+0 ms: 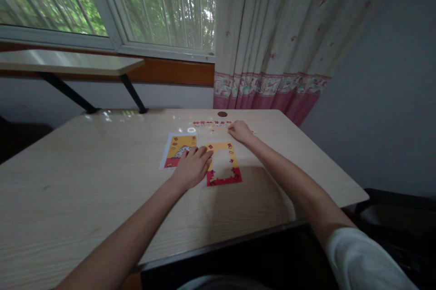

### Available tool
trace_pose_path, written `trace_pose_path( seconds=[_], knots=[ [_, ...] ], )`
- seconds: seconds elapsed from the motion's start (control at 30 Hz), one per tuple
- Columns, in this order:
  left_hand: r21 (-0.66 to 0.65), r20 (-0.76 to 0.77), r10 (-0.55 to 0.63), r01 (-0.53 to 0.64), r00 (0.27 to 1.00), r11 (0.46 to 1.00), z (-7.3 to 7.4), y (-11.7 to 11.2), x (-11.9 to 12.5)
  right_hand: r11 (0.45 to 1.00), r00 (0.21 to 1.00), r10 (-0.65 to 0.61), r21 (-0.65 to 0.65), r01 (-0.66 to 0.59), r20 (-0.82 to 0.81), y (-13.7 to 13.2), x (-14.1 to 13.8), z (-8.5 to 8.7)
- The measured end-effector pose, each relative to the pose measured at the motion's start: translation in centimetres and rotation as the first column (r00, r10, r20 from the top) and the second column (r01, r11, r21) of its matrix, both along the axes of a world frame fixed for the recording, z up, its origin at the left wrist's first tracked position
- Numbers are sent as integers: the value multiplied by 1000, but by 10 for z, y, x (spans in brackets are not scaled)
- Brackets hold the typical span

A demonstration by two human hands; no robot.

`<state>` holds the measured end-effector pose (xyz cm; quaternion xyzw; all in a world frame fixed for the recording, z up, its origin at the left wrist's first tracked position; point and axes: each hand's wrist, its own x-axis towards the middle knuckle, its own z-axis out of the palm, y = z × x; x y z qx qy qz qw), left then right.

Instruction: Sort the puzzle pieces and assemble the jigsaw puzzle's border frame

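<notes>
My left hand (192, 166) rests palm down on the table, fingers together, touching the left edge of a yellow and red puzzle frame (224, 169) whose middle is cut out. Just left of it lies a picture card (177, 146) in the same colours on a white border. My right hand (240, 131) reaches farther back, its fingers curled down over small red and yellow puzzle pieces (211, 124) spread in a row. Whether it grips one is hidden.
The light wooden table (85, 181) has a round cable hole (222, 114) near its back edge. A shelf on black brackets (68, 63) stands under the window. A patterned curtain (272, 40) hangs at the back right. The table's front edge is close to my body.
</notes>
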<state>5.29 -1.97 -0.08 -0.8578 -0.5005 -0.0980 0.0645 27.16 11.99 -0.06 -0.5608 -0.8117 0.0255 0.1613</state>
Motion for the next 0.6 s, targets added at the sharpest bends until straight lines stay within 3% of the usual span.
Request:
trace_pose_path(
  seconds=[0.2,0.4,0.47,0.6],
  knots=[
    [-4,11,-5,5,1000,1000,-1,0,0,989,997,61,-129,-68,-56,-3,13,6],
    [-41,73,-24,27,997,999,-1,6,-3,976,979,100,-174,-131,-176,-30,33,9],
    [-64,89,-36,42,995,997,2,10,-4,976,946,105,-149,-157,-308,-40,36,7],
    [-111,118,-39,53,992,992,11,21,-3,953,789,157,-118,-279,-595,-56,35,0]
  ],
)
